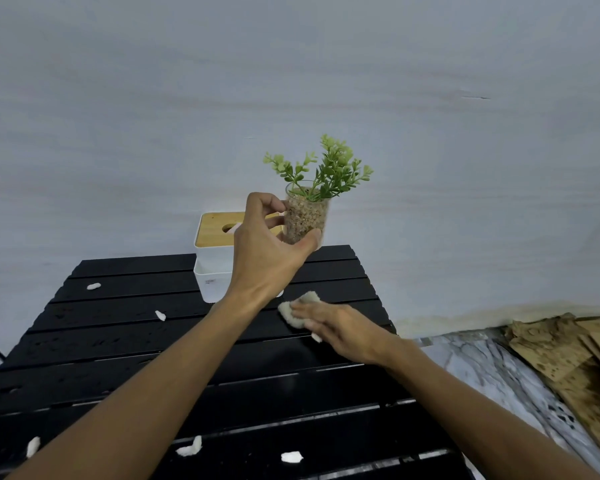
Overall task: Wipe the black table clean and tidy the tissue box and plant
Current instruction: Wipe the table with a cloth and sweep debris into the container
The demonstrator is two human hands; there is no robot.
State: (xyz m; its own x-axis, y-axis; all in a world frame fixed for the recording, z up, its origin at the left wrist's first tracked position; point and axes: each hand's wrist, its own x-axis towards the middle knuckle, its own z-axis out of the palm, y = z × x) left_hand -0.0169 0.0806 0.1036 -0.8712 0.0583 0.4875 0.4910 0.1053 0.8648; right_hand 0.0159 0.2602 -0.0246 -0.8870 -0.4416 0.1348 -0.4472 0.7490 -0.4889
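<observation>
Plant (pixel 312 209): green sprigs in a clear glass part-filled with brown gravel. Held up in the air, clear of the tabletop (pixel 118 341), upright with a slight tilt. In this view it sits above the far right part of the tabletop and just right of the tissue box (pixel 210 271).

Left hand (pixel 264 251): grips the glass. Thumb under the lower rim, fingertips curled round the upper left side.

Tissue box: white body, light wooden lid (pixel 215 230) with an oval slot. Stands at the far edge of the tabletop, near the middle. The left hand covers its right part.

Right hand (pixel 340 329): fingers fairly straight, laid flat over a crumpled off-white wad (pixel 293 311) and pressing it onto the tabletop, just in front of the tissue box's right corner. A white bit shows at the near edge of this hand; cannot tell whether it is part of the wad or a loose scrap.

Tabletop: black, slatted, with a dull wet-looking sheen and speckles on the left slats. Loose white scraps lie on it: one far left (pixel 93 286), one mid-left (pixel 160 315), three along the near edge (pixel 32 446), (pixel 190 448), (pixel 291 457).

Surroundings: pale grey wall (pixel 291 81) behind. Marble-patterned floor (pixel 482 368) to the right, with stained brown cardboard pieces (pixel 568 358) lying on it.
</observation>
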